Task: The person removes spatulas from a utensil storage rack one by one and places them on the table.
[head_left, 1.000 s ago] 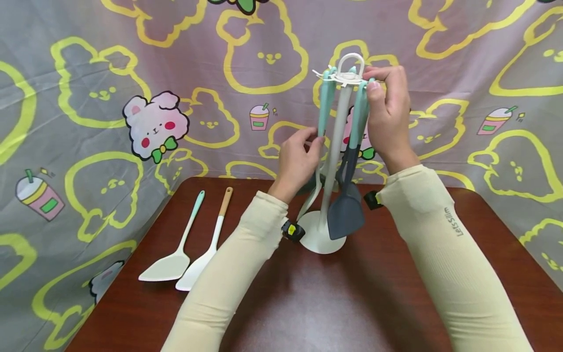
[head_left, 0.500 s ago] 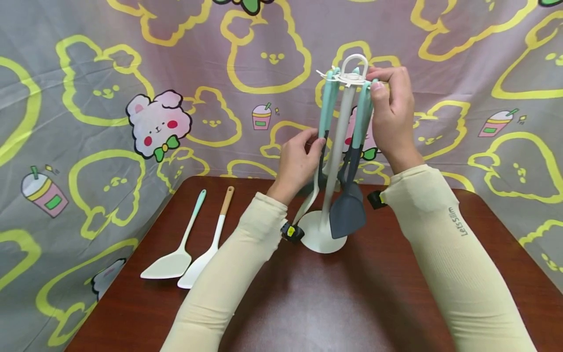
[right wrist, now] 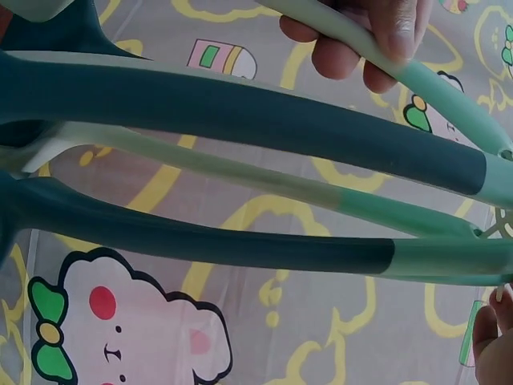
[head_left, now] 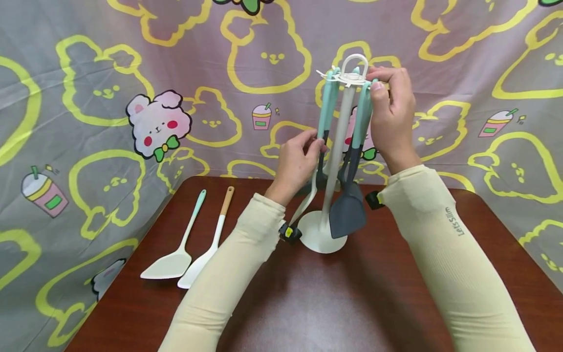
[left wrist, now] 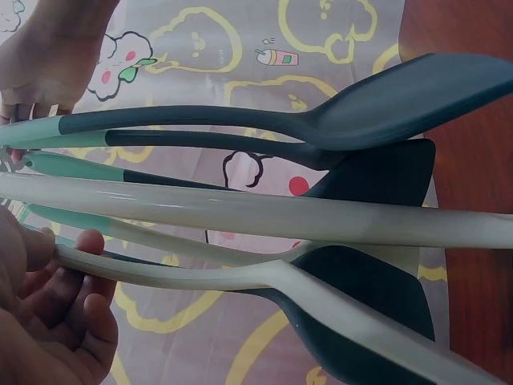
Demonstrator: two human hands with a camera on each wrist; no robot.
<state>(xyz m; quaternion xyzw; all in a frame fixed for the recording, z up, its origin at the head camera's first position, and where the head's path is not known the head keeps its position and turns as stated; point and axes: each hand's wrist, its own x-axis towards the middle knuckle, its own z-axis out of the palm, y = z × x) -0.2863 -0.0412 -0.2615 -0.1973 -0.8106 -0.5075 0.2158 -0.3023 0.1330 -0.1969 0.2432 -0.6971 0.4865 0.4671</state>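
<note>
A cream utensil stand (head_left: 343, 122) stands upright, its looped top ringed by hanging utensils with mint handles. My left hand (head_left: 295, 161) pinches a cream spatula (left wrist: 184, 277) near the bottom of its mint handle, on the stand's left side; its blade shows edge-on. My right hand (head_left: 396, 115) grips the stand's rim, thumb over the top of a mint handle. Below that hand hangs a dark grey turner (head_left: 347, 217). In the left wrist view, another dark utensil (left wrist: 417, 96) and several more hang around the pole.
A cream turner with a mint handle (head_left: 169, 265) and a white turner with a wooden handle (head_left: 215, 234) lie on the left of the brown table (head_left: 316, 303). The stand's round base (head_left: 323, 244) rests mid-table. A patterned curtain (head_left: 272, 29) hangs behind.
The cream spatula's lower end has swung slightly left, and a dark utensil's neck beside it has come into view. Both hands keep their holds; the head view has shifted a little.
</note>
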